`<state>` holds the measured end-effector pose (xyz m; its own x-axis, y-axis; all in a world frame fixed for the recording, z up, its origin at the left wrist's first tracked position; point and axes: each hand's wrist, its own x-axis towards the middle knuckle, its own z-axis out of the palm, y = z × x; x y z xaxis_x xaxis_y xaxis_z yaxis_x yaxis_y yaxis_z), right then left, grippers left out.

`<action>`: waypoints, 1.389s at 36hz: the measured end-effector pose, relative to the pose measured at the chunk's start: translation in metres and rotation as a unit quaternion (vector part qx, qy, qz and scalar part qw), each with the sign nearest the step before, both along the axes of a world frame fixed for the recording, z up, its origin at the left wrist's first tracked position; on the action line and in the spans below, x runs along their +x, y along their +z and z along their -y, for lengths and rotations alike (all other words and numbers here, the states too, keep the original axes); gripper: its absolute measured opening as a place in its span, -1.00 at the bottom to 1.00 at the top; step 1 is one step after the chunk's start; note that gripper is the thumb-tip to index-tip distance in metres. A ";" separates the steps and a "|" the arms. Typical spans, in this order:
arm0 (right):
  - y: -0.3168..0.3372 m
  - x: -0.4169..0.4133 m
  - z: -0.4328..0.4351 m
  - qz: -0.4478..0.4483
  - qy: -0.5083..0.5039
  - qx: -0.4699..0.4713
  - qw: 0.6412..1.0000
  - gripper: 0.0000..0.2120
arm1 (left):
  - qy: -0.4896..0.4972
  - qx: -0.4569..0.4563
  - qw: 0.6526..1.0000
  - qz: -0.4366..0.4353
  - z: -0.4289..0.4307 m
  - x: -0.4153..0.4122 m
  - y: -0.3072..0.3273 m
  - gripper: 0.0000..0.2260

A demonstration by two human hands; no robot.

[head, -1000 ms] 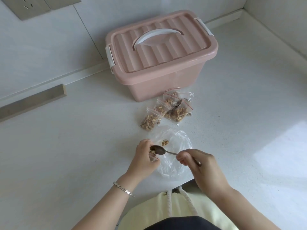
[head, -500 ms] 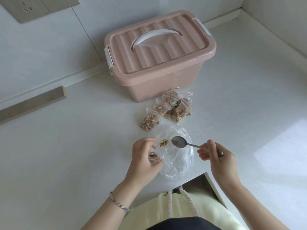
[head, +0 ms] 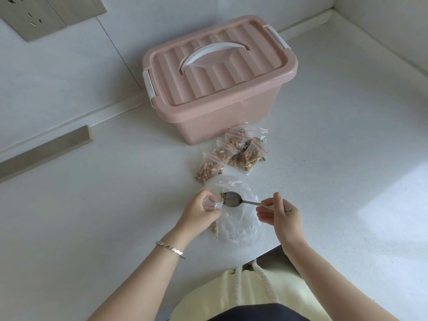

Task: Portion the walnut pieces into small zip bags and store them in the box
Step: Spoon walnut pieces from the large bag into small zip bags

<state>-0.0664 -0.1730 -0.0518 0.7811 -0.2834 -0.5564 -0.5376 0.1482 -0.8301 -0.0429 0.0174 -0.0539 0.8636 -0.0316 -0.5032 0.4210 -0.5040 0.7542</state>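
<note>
A small zip bag point(head: 212, 205) is pinched open by the left hand point(head: 200, 210); a spoon point(head: 232, 199) is gripped by the right hand point(head: 281, 213), its bowl at the bag's mouth. The spoon is best tipped slowly so the walnut pieces point(head: 223, 196) slide in. Beyond, filled bags point(head: 234, 154) lie before the lidded box point(head: 220, 89).

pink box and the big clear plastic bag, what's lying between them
Head view: a cluster of walnut-filled small zip bags lies on the counter between the pink box and the clear plastic bag.
</note>
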 end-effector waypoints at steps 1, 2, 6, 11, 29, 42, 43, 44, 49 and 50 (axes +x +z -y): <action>-0.001 0.001 -0.001 -0.002 -0.002 0.010 1.000 -0.64 | 0.000 -0.009 1.000 -0.002 0.001 -0.001 -0.001 -0.86; -0.002 0.001 -0.002 -0.004 -0.001 0.019 1.000 -0.64 | -0.001 -0.014 1.000 -0.004 0.002 -0.003 -0.002 -0.85; -0.006 0.001 -0.006 -0.022 0.007 0.057 0.998 -0.65 | 0.015 -0.034 0.999 0.013 0.007 -0.008 -0.005 -0.82; -0.009 -0.001 -0.002 -0.074 -0.026 0.135 0.988 -0.63 | 0.009 -0.060 0.997 0.048 0.011 -0.010 -0.004 -0.76; 0.001 -0.008 0.040 -0.056 -0.042 0.195 0.978 -0.58 | -0.061 0.008 0.995 0.081 -0.015 -0.015 -0.015 -0.73; 0.076 -0.008 0.011 0.101 0.133 -0.041 0.985 -0.60 | -0.052 0.021 0.995 0.082 -0.007 -0.025 -0.016 -0.58; 0.077 -0.010 0.007 0.112 0.155 -0.062 0.980 -0.61 | -0.053 0.026 0.994 0.086 -0.006 -0.026 -0.016 -0.58; 0.077 -0.012 0.003 0.124 0.180 -0.087 0.972 -0.62 | -0.056 0.028 0.994 0.089 -0.006 -0.026 -0.017 -0.59; 0.069 -0.021 -0.007 0.225 0.306 -0.217 0.899 -0.59 | -0.071 0.049 0.993 0.085 -0.008 -0.028 -0.019 -0.62; 0.067 -0.022 -0.007 0.247 0.309 -0.228 0.890 -0.57 | -0.069 0.051 0.992 0.088 -0.009 -0.028 -0.019 -0.60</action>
<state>-0.0885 -0.1662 0.0155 0.9833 0.1776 -0.0393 0.0478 -0.4610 -0.8861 -0.0711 0.0261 -0.0733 0.9294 -0.1130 -0.3514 0.2081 -0.6258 0.7517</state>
